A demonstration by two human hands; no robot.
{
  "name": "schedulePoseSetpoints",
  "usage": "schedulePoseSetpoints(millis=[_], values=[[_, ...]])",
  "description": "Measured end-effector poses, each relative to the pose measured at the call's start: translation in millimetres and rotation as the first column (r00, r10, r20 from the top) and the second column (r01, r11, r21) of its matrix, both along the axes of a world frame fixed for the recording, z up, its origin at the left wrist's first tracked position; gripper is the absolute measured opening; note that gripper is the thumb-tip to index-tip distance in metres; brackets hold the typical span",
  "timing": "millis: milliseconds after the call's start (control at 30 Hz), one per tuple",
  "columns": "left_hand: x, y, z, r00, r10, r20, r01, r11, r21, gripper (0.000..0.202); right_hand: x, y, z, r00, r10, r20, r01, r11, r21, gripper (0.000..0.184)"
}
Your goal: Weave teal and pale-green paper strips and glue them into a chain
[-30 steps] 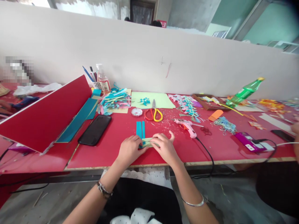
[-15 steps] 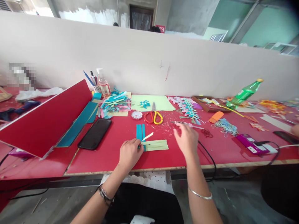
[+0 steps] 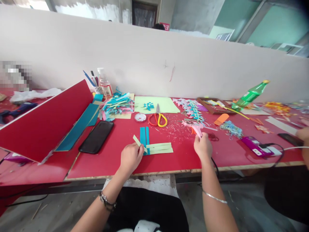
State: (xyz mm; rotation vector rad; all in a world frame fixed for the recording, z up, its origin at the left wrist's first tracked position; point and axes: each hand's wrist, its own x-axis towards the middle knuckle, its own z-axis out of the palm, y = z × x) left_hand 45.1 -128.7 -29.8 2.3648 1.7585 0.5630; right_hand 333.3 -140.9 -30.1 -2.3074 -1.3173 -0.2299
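My right hand (image 3: 203, 146) is wrapped round the handle of a pink glue gun (image 3: 196, 129), its nozzle pointing left and a glue stick poking out at the rear. My left hand (image 3: 131, 156) pinches the left end of crossed paper strips near the table's front. Two upright blue strips (image 3: 144, 137) meet pale green strips (image 3: 160, 148) that lie to the right. One short pale end stands up beside my left fingers. Scissors (image 3: 158, 120) with one red and one yellow handle lie behind the strips, beside a small round lid (image 3: 140, 117).
A black phone (image 3: 96, 137) and a tilted red board (image 3: 48, 125) lie left. Behind are a pile of cut strips (image 3: 118, 106) and pale green sheets (image 3: 164, 104). To the right are a green bottle (image 3: 251, 96), a purple power strip (image 3: 252, 146) and another person's hand (image 3: 304, 138).
My right hand has closed on the glue gun's handle and lifted it, shifting a little right. The pale strip end by my left hand has swung from right to left.
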Motion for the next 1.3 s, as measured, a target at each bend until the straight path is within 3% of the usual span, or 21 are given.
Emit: schedulePoseSetpoints(millis=[133,200,333,567,767,1300], values=[[-0.3,0.2,0.9,1.000,0.008,0.024,-0.007,1.000,-0.028,0.042,-27.8,-19.9,-3.3,0.995,0.083,-0.052,-0.081,0.995,0.051,0.046],[-0.3,0.1,2.3,0.999,0.013,0.047,-0.010,0.999,-0.051,0.043,-42.2,-29.9,-7.3,0.979,0.189,-0.082,-0.181,0.979,0.098,0.054],[-0.7,0.4,3.3,0.995,0.013,0.098,-0.004,0.996,-0.091,0.043,-61.0,-43.7,-13.7,0.953,0.302,0.018,-0.303,0.947,0.111,0.065],[-1.4,1.0,0.0,0.997,0.016,0.073,-0.012,0.998,-0.062,0.044,-69.5,-50.1,-11.4,0.895,0.411,0.176,-0.420,0.907,0.020,0.051],[-0.9,-0.3,2.0,0.999,0.024,0.049,-0.021,0.999,-0.046,0.042,-68.9,-48.8,-13.3,0.865,0.464,0.193,-0.456,0.886,-0.086,0.047],[-0.9,0.2,-1.2,0.999,0.019,0.043,-0.017,0.999,-0.037,0.041,-66.5,-51.9,-5.7,0.846,0.471,0.249,-0.447,0.882,-0.148,0.038]])
